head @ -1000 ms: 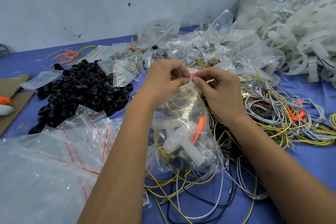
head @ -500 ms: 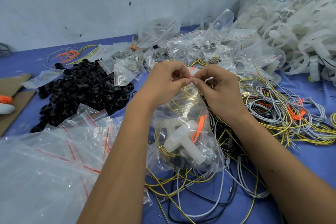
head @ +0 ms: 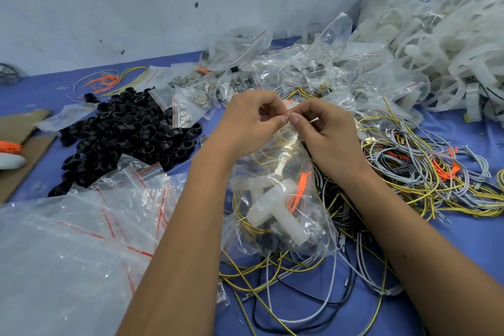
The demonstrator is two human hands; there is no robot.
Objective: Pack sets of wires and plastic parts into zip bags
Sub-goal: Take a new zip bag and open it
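Both hands, left hand [head: 249, 120] and right hand [head: 324, 128], pinch the zip bag [head: 278, 199] mouth together; run the pinched grip along the seal, keeping wires clear.

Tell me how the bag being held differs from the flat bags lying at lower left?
The clear zip bag in the hands bulges with yellow wires, orange strands and white plastic tubes; the stack of clear zip bags lies flat, apparently unfilled. The held one hangs upright, pinched at its top by the left hand and right hand; the stack rests untouched. Both have red strips.
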